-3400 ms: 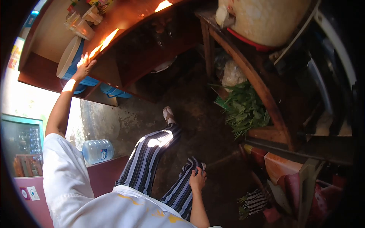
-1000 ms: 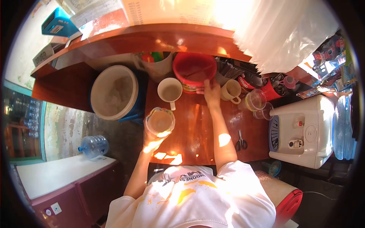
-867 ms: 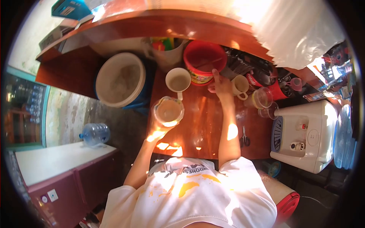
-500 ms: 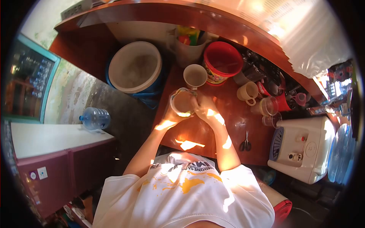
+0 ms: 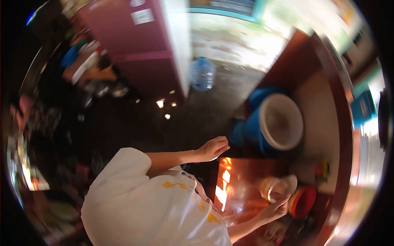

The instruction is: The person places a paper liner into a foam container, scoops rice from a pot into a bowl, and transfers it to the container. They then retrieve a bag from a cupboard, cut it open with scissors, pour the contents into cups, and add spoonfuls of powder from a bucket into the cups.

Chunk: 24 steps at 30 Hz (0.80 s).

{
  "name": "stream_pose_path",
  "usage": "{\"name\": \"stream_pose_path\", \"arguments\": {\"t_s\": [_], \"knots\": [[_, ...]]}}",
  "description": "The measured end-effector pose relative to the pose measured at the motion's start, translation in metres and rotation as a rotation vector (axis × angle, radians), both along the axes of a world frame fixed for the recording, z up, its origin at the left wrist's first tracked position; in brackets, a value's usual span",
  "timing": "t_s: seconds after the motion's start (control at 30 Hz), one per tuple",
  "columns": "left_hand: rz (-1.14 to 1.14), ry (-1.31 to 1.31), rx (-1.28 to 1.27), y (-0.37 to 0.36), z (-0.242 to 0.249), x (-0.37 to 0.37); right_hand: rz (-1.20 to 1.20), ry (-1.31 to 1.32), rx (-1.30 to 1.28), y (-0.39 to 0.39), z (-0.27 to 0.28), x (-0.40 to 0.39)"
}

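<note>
White-rimmed cup [image 5: 269, 189] on tabletop [image 5: 246, 170], about 4 o'clock in view, mug [image 5: 292, 184] at its 3, red tub [image 5: 303, 202] at its 4. Right hand [image 5: 277, 208] by cup's rim, blurred, can't tell if fingers pinch it. Left hand [image 5: 213, 148] at cup's 10, fingers curled together, nothing visible inside. Probably best: steady cup low, clear of mug

Maroon two-panel cabinet [image 5: 141, 39] with white label [image 5: 142, 16]; translucent blue plastic water bottle [image 5: 203, 74], near the cabinet's white side; round blue bucket [image 5: 255, 130] with off-white top [image 5: 281, 121]; teal-framed window [image 5: 230, 9]; blue box [image 5: 363, 108], far right.
</note>
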State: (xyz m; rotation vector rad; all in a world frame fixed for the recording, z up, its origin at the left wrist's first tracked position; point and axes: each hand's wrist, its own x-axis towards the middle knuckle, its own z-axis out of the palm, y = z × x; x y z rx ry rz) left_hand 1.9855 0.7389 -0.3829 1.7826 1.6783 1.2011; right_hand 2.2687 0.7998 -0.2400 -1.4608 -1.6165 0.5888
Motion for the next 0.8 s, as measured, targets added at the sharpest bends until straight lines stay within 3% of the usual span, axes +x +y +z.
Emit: {"name": "stream_pose_path", "arguments": {"t_s": [0.13,0.17,0.2,0.27,0.33,0.37,0.47,0.5,0.6,0.63,0.73,0.8], "knots": [[0.229,-0.215,0.067,-0.042,0.004,-0.02,0.506,0.231,-0.152,-0.016,-0.042,-0.109],[0.244,-0.214,0.229,-0.042,-0.002,-0.024,0.621,0.339,-0.238,-0.033,-0.032,-0.146],[0.287,-0.551,-0.034,-0.048,0.018,-0.026,0.728,0.448,-0.326,-0.052,-0.024,-0.181],[0.172,-1.219,-0.097,-0.048,-0.002,-0.035,0.966,0.353,-0.096,-0.074,-0.047,-0.229],[-0.133,-1.737,-0.306,-0.058,0.01,-0.065,0.979,0.214,0.24,-0.098,-0.06,-0.282],[-0.256,-1.713,-0.226,-0.066,0.024,-0.074,1.128,0.126,0.21,-0.095,-0.053,-0.297],[-0.103,-1.546,-0.341,-0.085,0.029,-0.123,1.173,0.152,0.254,-0.105,-0.06,-0.355],[-0.108,-1.719,-0.364,-0.097,0.028,-0.147,1.177,0.138,0.233,-0.109,-0.062,-0.375],[0.275,-1.43,-0.347,-0.119,0.057,-0.195,1.168,0.142,0.208,-0.107,-0.076,-0.431],[0.248,-1.452,-0.399,-0.123,0.049,-0.215,1.099,0.164,0.336,-0.103,-0.086,-0.451],[0.307,-1.434,-0.279,-0.14,0.135,-0.251,1.085,0.287,-0.215,-0.057,-0.156,-0.485],[0.133,-1.424,-0.125,-0.13,0.147,-0.264,1.008,0.295,-0.286,-0.053,-0.16,-0.501]]}}
